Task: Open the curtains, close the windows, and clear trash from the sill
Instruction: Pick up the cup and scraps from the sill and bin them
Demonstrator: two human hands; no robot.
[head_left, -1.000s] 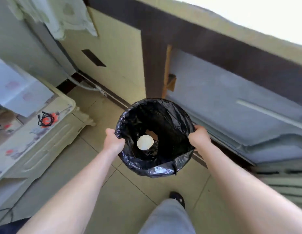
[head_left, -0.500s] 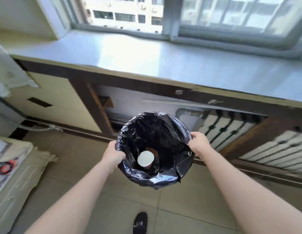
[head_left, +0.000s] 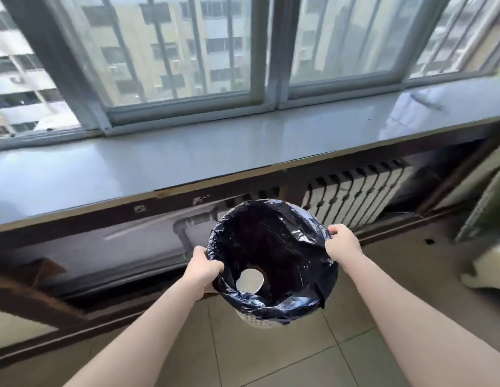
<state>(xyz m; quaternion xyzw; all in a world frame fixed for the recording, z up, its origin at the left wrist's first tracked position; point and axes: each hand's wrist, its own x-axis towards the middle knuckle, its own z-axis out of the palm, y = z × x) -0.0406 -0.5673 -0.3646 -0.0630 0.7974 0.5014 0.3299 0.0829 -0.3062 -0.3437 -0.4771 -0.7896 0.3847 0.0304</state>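
I hold a white waste bin lined with a black trash bag in front of me, below the sill's edge. My left hand grips the bin's left rim and my right hand grips the right rim. A white round cup lies inside the bag near the bottom left. The grey window sill runs across the view. A white crumpled item lies blurred on the sill at the far right. The window sashes meet at a central frame.
A white radiator sits under the sill behind the bin, next to a grey pipe. A dark wooden panel frame runs below the sill. Tiled floor lies underfoot. Pale blurred furniture stands at the right edge.
My view has swung up and to the right, from the floor and cabinet to the window and sill. Both hands have kept their grip on the bin's rim.
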